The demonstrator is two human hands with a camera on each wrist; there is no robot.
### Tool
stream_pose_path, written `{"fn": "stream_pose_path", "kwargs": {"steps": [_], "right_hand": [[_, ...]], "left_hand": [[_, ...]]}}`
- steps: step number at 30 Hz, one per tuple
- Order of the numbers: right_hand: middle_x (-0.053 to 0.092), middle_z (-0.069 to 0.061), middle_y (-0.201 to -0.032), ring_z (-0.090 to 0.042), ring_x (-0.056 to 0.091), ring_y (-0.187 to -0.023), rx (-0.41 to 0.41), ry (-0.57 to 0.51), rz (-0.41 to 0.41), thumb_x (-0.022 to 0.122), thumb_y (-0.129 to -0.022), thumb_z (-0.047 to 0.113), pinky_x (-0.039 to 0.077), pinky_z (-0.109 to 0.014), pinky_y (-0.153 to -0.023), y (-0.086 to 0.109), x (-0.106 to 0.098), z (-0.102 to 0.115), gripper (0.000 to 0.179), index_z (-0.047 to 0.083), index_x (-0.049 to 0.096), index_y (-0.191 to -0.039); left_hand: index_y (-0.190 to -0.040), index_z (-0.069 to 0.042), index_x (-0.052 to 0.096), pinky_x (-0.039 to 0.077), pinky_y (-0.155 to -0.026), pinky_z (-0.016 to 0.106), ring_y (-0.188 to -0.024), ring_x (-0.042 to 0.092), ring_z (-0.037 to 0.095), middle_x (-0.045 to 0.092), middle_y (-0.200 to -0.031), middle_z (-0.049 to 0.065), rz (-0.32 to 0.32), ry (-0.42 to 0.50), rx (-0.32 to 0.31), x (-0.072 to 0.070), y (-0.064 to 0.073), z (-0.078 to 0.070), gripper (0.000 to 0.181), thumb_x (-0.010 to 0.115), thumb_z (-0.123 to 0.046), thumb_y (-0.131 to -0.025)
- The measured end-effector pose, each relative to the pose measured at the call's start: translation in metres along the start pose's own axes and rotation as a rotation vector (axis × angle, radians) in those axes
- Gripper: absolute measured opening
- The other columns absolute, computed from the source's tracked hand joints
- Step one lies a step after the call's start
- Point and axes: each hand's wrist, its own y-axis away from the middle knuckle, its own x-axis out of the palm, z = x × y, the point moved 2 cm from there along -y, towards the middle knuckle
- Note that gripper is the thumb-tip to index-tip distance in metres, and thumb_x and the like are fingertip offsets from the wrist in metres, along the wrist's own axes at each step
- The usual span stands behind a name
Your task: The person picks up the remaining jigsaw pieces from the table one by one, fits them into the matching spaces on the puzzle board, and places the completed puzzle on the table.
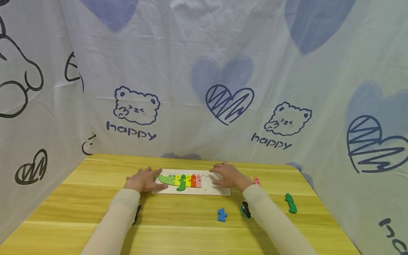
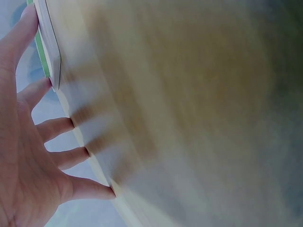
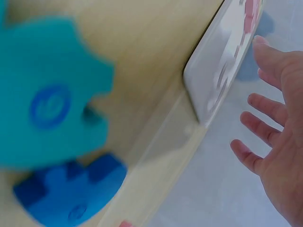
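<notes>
A white puzzle board (image 1: 220, 191) lies flat near the back of the table. On its left part sits a crocodile puzzle with a green head (image 1: 168, 180), yellow, green and red body pieces, a pink piece (image 1: 198, 181) and a green leg (image 1: 181, 185). At the board's left end my left hand (image 1: 145, 180) rests with fingers spread, thumb and index at the board's edge, the other fingertips on the table. My right hand (image 1: 232, 176) holds nothing; its fingers reach loosely over the board's right part, where bare outlines show.
Loose pieces lie on the right: a light blue one (image 1: 222, 215), a pink one (image 1: 257, 181) and a long green one (image 1: 290, 203). Near the right wrist are a teal piece (image 3: 52, 104) and a dark blue one (image 3: 71, 194). A printed cloth (image 1: 181, 134) hangs behind the table.
</notes>
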Motion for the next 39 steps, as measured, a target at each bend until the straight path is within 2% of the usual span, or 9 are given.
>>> {"fn": "stream_pose_path", "kwargs": {"steps": [7,14,25,32,39], "right_hand": [[0.056,-0.019,-0.15,-0.043,0.049,-0.138,0.056,-0.004,0.015,0.073,-0.096,0.033,0.041,-0.065,-0.114,0.016,-0.005,-0.016,0.052,0.01,0.063,-0.141],[0.057,-0.021,-0.148,-0.044,0.051,-0.135,0.062,0.026,-0.006,0.077,-0.093,0.029,0.044,-0.067,-0.109,0.03,-0.008,-0.033,0.051,0.009,0.064,-0.139],[0.052,-0.018,-0.155,-0.044,0.045,-0.141,0.118,0.051,0.014,0.08,-0.091,0.029,0.036,-0.074,-0.114,0.061,-0.014,-0.057,0.053,0.015,0.065,-0.139],[0.055,-0.021,-0.151,-0.046,0.05,-0.135,0.101,0.103,0.004,0.082,-0.088,0.025,0.041,-0.074,-0.108,0.082,-0.016,-0.077,0.051,0.013,0.067,-0.136],[0.061,-0.019,-0.143,-0.043,0.052,-0.127,0.109,0.136,0.045,0.082,-0.087,0.019,0.044,-0.071,-0.104,0.094,-0.015,-0.094,0.048,0.011,0.069,-0.132]], "left_hand": [[-0.161,-0.024,0.037,0.023,-0.097,0.095,-0.147,0.024,0.067,0.03,-0.165,0.03,-0.002,-0.005,0.004,0.001,-0.001,0.001,0.097,0.06,-0.08,-0.085],[-0.161,-0.024,0.037,0.024,-0.097,0.095,-0.147,0.024,0.066,0.03,-0.165,0.03,-0.004,-0.006,-0.001,0.0,-0.002,0.003,0.098,0.06,-0.081,-0.084],[-0.162,-0.025,0.035,0.022,-0.098,0.095,-0.148,0.023,0.066,0.028,-0.166,0.029,0.006,-0.003,-0.002,0.003,-0.005,0.003,0.098,0.058,-0.082,-0.085],[-0.162,-0.026,0.035,0.021,-0.099,0.095,-0.148,0.022,0.066,0.027,-0.167,0.028,0.008,0.003,-0.006,0.001,-0.005,0.003,0.099,0.058,-0.082,-0.084],[-0.161,-0.025,0.037,0.022,-0.098,0.095,-0.147,0.022,0.066,0.029,-0.166,0.03,0.006,0.0,-0.001,0.001,-0.002,0.002,0.098,0.059,-0.082,-0.084]]}}
